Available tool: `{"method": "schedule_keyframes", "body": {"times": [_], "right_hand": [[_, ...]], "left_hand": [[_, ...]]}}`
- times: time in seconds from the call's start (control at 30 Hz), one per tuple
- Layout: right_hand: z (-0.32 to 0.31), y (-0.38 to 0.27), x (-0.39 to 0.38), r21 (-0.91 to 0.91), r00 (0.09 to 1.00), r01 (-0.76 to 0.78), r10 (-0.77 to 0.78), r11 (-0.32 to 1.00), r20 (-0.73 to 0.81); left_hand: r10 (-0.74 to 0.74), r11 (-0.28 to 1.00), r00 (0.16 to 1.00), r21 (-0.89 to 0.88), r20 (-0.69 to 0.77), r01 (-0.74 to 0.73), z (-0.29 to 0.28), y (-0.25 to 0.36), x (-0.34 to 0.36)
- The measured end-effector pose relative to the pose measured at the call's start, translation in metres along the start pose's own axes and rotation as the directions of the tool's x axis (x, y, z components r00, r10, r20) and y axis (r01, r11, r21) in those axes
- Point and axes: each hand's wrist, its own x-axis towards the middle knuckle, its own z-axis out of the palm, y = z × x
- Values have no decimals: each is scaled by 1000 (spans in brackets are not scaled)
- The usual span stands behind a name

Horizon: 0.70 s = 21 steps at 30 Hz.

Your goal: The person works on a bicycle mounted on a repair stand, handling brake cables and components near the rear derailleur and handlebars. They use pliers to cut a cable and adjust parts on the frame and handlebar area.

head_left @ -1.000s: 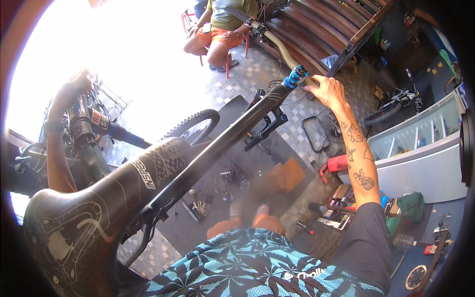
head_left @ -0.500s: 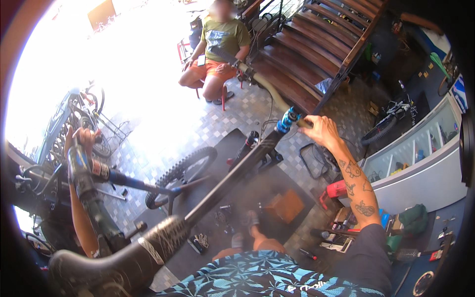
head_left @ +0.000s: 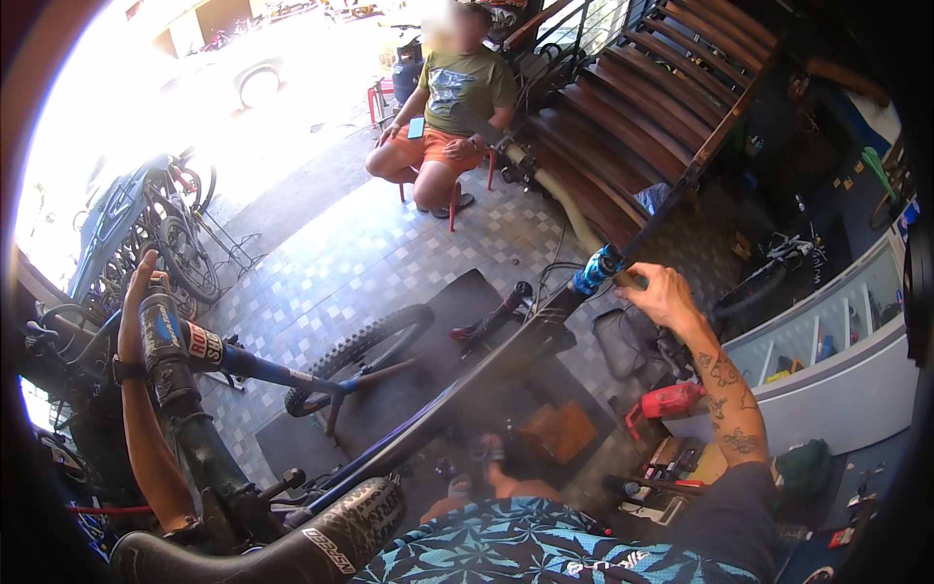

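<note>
A bicycle slants across my front, its black saddle (head_left: 336, 530) low at the left and its dark frame tube (head_left: 457, 380) running up to the right. Blue parts (head_left: 597, 269) show at the stem, where a tan handlebar (head_left: 567, 202) crosses. My right hand (head_left: 666, 295) is closed around the bar just right of the stem. On the left, my left hand (head_left: 144, 282) stands upright with fingers stretched, against the top of a thick black repair stand post (head_left: 173, 360). From that post a blue arm (head_left: 258, 366) reaches right.
A person (head_left: 452, 112) sits on a red chair ahead, beside wooden stairs (head_left: 613, 127). A loose-looking wheel (head_left: 360, 350) lies past the stand's arm. Several bicycles (head_left: 180, 229) line the left. To the right are a red object (head_left: 671, 399), a glass-fronted case (head_left: 808, 365) and a brown box (head_left: 559, 431).
The bar and stem have shifted right and slightly down with my right hand. The saddle has turned and moved lower right. My left hand's fingers have straightened at the post top.
</note>
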Motion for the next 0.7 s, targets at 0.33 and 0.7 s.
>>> {"method": "schedule_keyframes", "body": {"times": [0.33,0.7], "right_hand": [[-139,-25,-20,-157,979,23,-54,987,-199],[-139,-36,-30,-131,984,-70,47,989,-171]], "left_hand": [[26,999,999,-34,38,-25,-9,0,5],[63,990,997,-131,51,-56,-3,-3,2]]}}
